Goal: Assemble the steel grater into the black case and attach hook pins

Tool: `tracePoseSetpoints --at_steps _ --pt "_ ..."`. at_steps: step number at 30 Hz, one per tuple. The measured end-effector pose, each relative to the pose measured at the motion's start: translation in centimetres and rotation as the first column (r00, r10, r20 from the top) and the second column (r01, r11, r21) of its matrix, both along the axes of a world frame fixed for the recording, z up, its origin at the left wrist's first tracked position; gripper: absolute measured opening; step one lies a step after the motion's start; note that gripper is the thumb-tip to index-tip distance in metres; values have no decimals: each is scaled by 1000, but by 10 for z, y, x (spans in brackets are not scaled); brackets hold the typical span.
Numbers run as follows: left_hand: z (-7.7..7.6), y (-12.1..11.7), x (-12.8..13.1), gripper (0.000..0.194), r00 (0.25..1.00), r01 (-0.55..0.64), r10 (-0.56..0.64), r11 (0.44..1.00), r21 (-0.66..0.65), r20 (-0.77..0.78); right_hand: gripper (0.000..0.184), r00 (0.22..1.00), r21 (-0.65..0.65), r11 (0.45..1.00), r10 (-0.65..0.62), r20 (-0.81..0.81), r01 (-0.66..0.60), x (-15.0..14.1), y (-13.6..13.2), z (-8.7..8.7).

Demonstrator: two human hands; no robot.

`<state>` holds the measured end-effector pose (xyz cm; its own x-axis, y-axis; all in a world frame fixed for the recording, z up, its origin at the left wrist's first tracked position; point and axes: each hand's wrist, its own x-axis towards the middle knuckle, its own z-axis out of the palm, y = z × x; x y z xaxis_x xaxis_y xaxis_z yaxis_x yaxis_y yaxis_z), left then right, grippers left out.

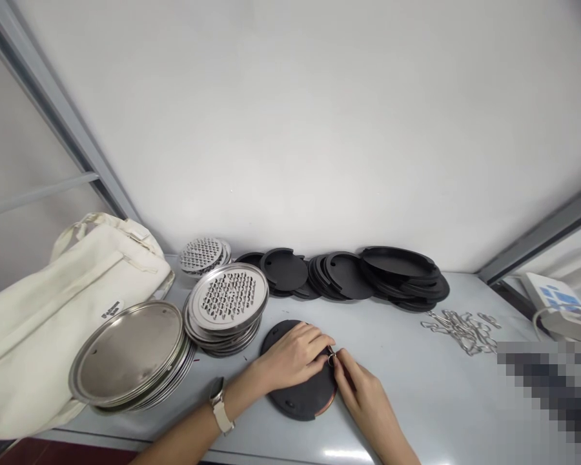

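Observation:
A black round plate [304, 397] lies on the table in front of me, with a coppery strip showing along its lower right edge. My left hand [297, 352], with a watch on the wrist, rests across the plate, its fingers and thumb closing at the right rim. At that rim sits a small metal clasp with a ring [332, 358]. My right hand [361, 384] pinches this clasp between thumb and forefinger from the right side. The fingertips of both hands almost meet there and partly cover the clasp, so how it joins the plate is hidden.
Left of the plate stand stacked metal grater discs [232, 297] and a stack of smooth metal discs [130, 355], beside a cream bag [77, 290]. Black round plates [348, 274] lie along the wall. Loose metal clasps [465, 330] are heaped at right, near a white device [556, 297].

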<state>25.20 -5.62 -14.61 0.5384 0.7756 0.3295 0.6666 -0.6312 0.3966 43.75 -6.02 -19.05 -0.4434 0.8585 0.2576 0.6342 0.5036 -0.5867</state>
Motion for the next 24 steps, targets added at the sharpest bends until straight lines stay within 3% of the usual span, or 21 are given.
tracePoseSetpoints --at_steps 24 --pt "-1 -2 -4 25 986 45 -18 986 -158 168 23 1000 1 1000 -9 9 9 -1 -1 0"
